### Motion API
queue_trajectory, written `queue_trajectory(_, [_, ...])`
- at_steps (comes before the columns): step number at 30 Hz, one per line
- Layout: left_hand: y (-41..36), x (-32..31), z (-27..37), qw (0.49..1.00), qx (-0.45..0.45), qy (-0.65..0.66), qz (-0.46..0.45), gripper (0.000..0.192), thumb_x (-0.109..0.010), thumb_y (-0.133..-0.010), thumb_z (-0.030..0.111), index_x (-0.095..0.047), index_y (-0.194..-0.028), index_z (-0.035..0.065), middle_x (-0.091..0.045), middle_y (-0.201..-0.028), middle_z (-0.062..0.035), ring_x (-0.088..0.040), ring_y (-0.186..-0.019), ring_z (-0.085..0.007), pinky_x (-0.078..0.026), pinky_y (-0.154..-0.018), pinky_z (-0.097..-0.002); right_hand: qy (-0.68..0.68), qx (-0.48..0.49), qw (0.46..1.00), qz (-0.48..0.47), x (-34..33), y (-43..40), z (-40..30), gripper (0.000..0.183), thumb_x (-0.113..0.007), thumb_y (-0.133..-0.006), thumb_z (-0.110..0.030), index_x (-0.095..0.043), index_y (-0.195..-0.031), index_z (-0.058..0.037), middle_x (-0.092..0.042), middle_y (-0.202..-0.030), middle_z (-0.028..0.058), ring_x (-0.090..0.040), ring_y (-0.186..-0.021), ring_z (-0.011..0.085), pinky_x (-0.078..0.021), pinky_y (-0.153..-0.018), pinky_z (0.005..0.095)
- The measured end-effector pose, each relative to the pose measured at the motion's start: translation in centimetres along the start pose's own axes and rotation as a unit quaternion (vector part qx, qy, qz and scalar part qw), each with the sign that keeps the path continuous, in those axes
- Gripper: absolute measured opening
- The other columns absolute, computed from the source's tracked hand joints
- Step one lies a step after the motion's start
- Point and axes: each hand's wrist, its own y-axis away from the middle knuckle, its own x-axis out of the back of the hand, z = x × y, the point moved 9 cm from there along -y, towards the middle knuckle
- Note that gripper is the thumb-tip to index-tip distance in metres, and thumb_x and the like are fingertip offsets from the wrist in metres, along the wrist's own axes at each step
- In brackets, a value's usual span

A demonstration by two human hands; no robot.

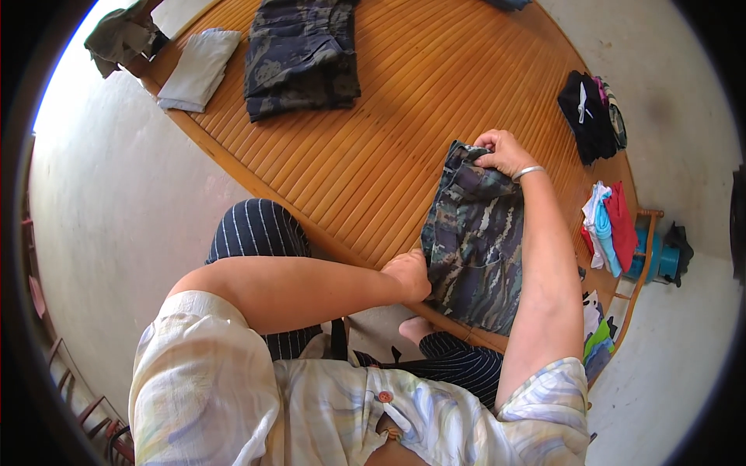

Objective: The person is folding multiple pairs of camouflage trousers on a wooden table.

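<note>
Camouflage trousers (478, 250) lie folded on a bamboo-slat bed (361, 169), slanting across its near edge. My right hand (502, 152), with a silver bangle at the wrist, pinches the waistband at the far end between thumb and fingers. Lower down, my left hand (409, 274) is curled around the trousers' left edge; its fingertips are hidden from view. The right forearm covers part of the garment's right side.
Folded dark camouflage trousers (303, 64) and white folded cloth (201, 70) rest at the far left. Along the right lie black clothes (586, 119) and a red, blue and white stack (609, 224). A wooden rail (638, 285) borders the bed; behind it stands a teal object (658, 256).
</note>
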Motion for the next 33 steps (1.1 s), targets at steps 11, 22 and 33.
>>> queue_trajectory(11, [-0.2, 0.2, -0.2, 0.999, 0.027, 0.01, -0.028, 0.036, -0.054, -0.073, 0.011, -0.049, -0.106, -0.0024, -0.056, -0.106, -0.024, -0.053, -0.104, -0.0349, -0.042, -0.089, -0.0388, 0.046, 0.054, 0.986, 0.151, 4.5, 0.1, -1.1, 0.02, -0.064, -0.072, -0.003, -0.06, -0.092, -0.0018, -0.061, -0.083, 0.0066, -0.057, -0.079, 0.0149, -0.0455, -0.074, 0.0277])
queue_trajectory(22, [-0.7, 0.2, 0.3, 0.998, -0.057, -0.011, 0.034, 0.036, -0.056, -0.065, 0.008, -0.05, -0.099, -0.0039, -0.059, -0.094, -0.0251, -0.055, -0.097, -0.0376, -0.044, -0.085, -0.0393, 0.222, -0.058, 0.973, -0.039, 3.2, -1.0, -4.0, 0.033, -0.052, -0.06, 0.01, -0.065, -0.088, -0.002, -0.063, -0.082, 0.0152, -0.06, -0.081, 0.025, -0.0468, -0.076, 0.0318])
queue_trajectory(33, [0.2, 3.1, 2.1, 0.99, -0.051, 0.094, 0.086, 0.04, -0.061, -0.062, 0.008, -0.048, -0.098, -0.0047, -0.059, -0.095, -0.0244, -0.056, -0.094, -0.0367, -0.044, -0.084, -0.0375, 0.095, -0.161, 0.97, 0.155, 7.1, 0.3, -2.6, 0.025, -0.043, -0.069, 0.007, -0.059, -0.084, -0.0054, -0.062, -0.074, 0.0099, -0.063, -0.064, 0.0205, -0.0506, -0.054, 0.0326])
